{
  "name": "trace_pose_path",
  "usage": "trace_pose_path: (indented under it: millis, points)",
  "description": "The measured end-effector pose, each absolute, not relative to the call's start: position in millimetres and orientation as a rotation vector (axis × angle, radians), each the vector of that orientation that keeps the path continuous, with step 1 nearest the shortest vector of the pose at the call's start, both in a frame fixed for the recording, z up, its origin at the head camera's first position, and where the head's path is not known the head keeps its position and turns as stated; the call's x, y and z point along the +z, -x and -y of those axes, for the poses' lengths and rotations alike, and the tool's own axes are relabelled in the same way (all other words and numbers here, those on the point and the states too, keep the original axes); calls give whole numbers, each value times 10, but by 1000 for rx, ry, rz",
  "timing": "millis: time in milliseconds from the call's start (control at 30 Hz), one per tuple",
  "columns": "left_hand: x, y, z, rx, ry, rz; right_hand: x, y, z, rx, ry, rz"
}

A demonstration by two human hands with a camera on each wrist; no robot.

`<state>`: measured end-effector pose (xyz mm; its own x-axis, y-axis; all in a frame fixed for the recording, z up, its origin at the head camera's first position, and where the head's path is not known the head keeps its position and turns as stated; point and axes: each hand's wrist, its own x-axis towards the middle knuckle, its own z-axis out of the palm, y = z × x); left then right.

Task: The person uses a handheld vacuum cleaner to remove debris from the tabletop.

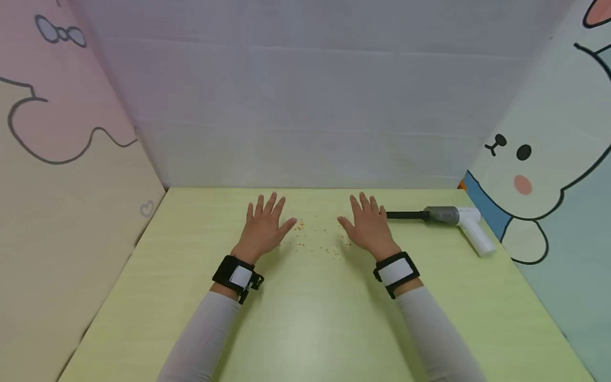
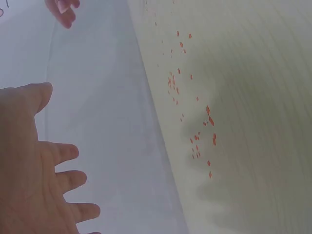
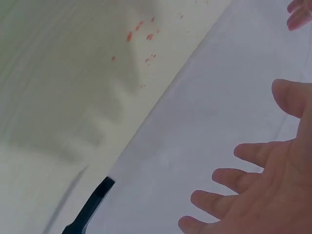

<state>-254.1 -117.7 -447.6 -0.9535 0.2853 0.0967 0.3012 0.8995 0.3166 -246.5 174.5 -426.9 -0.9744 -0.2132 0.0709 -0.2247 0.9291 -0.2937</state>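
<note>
Small orange-red crumbs (image 1: 299, 227) lie scattered on the pale yellow-green table (image 1: 296, 318) between my hands; they also show in both wrist views. To their left hovers my left hand (image 1: 261, 228), palm down with fingers spread, holding nothing. On the other side my right hand (image 1: 370, 227) is held the same way, raised over the table and casting a shadow. A handheld vacuum cleaner (image 1: 441, 215) with a white handle, grey body and long black nozzle lies to the right. In the head view its nozzle tip appears just beyond the right hand's little finger.
A pale sheet (image 1: 305, 106) hangs behind the table's far edge. Side walls with cartoon drawings stand to the left (image 1: 71, 212) and right (image 1: 563, 175). Both wrists wear black straps (image 1: 396, 270).
</note>
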Motion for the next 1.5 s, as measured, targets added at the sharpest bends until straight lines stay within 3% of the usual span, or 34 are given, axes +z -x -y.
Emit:
trace_pose_path:
  millis: [500, 800, 1200, 1500]
  points:
    - [-4530, 2580, 968, -463, 523, 2983, -4314, 2457, -3019, 547, -77, 3088]
    - [-4569, 2629, 619, -463, 620, 3014, -4323, 2382, -3775, 528, 225, 3090]
    - [-4506, 2681, -77, -360, 793, 3048, -4426, 2315, -4317, 501, 467, 3127]
    - [-4515, 2700, -531, -202, 870, 3059, -4511, 2419, -4418, 509, 556, 3184]
